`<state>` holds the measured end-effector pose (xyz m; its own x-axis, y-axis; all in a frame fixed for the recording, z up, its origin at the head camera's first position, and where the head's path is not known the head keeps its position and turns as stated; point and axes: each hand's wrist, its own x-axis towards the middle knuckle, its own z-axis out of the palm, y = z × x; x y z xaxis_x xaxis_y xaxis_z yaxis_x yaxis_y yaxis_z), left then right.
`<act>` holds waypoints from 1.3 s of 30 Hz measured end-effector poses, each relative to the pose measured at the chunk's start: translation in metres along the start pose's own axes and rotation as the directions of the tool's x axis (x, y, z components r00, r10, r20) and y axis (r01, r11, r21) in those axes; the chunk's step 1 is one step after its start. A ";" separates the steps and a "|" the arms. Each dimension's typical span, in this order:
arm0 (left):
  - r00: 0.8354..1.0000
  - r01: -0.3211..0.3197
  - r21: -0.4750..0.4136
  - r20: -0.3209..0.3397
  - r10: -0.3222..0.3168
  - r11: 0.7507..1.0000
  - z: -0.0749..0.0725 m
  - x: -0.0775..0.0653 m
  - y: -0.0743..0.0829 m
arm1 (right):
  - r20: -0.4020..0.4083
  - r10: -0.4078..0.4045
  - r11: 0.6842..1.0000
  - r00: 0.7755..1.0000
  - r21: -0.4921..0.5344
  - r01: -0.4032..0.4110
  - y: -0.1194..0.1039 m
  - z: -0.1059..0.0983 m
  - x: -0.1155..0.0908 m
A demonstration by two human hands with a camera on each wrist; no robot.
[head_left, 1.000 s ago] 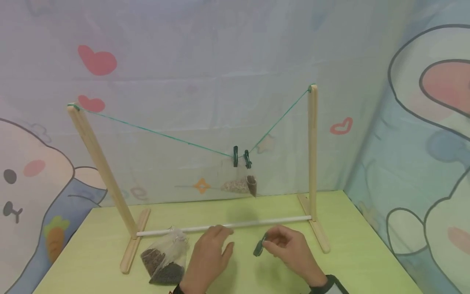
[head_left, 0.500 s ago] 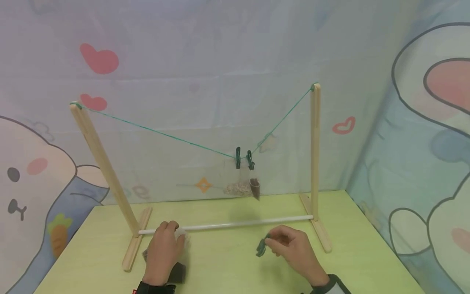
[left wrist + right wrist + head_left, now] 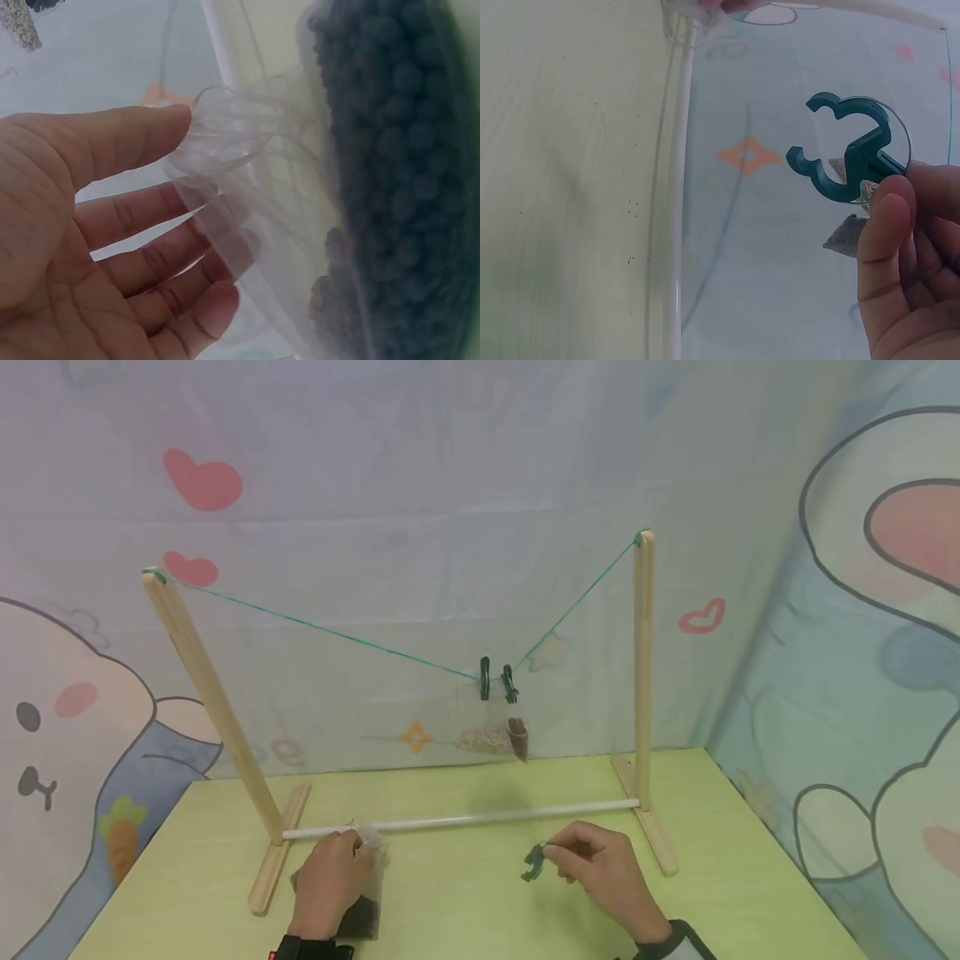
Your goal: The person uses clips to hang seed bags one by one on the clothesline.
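Clear plastic bag of dark round beans [image 3: 358, 893] lies on the yellow-green tabletop [image 3: 465, 902] just in front of the left foot of the wooden drying frame [image 3: 213, 702], beside the white crossbar [image 3: 465, 818]. The left hand [image 3: 327, 883] rests on it; the left wrist view shows the fingers [image 3: 127, 139] nearly straight and spread against the crinkled, gathered top of the film [image 3: 225, 150], touching it without curling round it. The bag looks soft and shifting, with its weight settled low in the beans, and the film looks slippery and easy to tear, so the gathered neck above the beans is probably the safest place to take hold.

The right hand [image 3: 600, 872] hovers low over the table, well apart from the bag, and pinches a small dark green plastic clip [image 3: 851, 146] between thumb and fingertips. That clip seems stiff and light, and its 2 hooked ends point away from the hand.

Above, a green cord [image 3: 322, 631] sags between the 2 posts, and 2 more green clips [image 3: 497, 681] on it hold a small clear pouch of pale and brown grain [image 3: 495, 739]. A pastel cloth backdrop printed with red hearts and cartoon rabbits [image 3: 202, 485] closes in the table behind and at the right.
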<state>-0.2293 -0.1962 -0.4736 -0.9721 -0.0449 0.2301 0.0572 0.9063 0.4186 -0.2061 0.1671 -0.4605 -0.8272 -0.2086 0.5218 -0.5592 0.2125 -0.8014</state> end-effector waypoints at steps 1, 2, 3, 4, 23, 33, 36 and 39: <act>1.000 -0.005 0.001 -0.004 0.005 1.000 0.001 0.000 -0.001 | -0.003 -0.011 1.000 1.000 -0.002 0.011 0.000 0.000 0.000; 1.000 -0.009 -0.002 -0.008 0.009 1.000 0.003 0.001 -0.001 | -0.006 -0.019 1.000 1.000 -0.002 0.019 0.000 0.000 0.000; 1.000 -0.018 -0.001 -0.016 0.018 1.000 0.004 0.001 -0.002 | -0.009 -0.026 1.000 1.000 -0.003 0.026 0.001 0.000 0.000; 0.999 -0.025 0.000 -0.024 0.025 1.000 0.005 0.001 -0.003 | -0.013 -0.032 0.999 0.999 -0.004 0.032 0.001 0.000 0.000; 0.988 -0.054 -0.311 0.122 0.096 0.949 -0.037 -0.005 0.006 | -0.047 -0.150 0.988 0.988 0.021 0.151 -0.003 0.000 0.003; 0.953 -0.212 -0.430 0.107 0.282 0.878 -0.047 -0.004 0.027 | -0.084 -0.297 0.955 0.951 -0.021 0.296 -0.013 0.001 0.022; 0.945 -0.265 -0.455 0.053 0.323 0.850 -0.050 0.001 0.036 | -0.087 -0.328 0.945 0.941 -0.036 0.326 -0.021 0.000 0.033; 0.934 -0.324 -0.465 -0.017 0.358 0.824 -0.054 0.009 0.046 | -0.097 -0.373 0.928 0.923 -0.058 0.369 -0.030 -0.002 0.049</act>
<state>-0.2233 -0.1775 -0.4052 -0.8832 0.2753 0.3797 0.4681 0.5659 0.6787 -0.2297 0.1528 -0.4104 -0.5599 -0.1795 0.8089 -0.8273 0.1756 -0.5336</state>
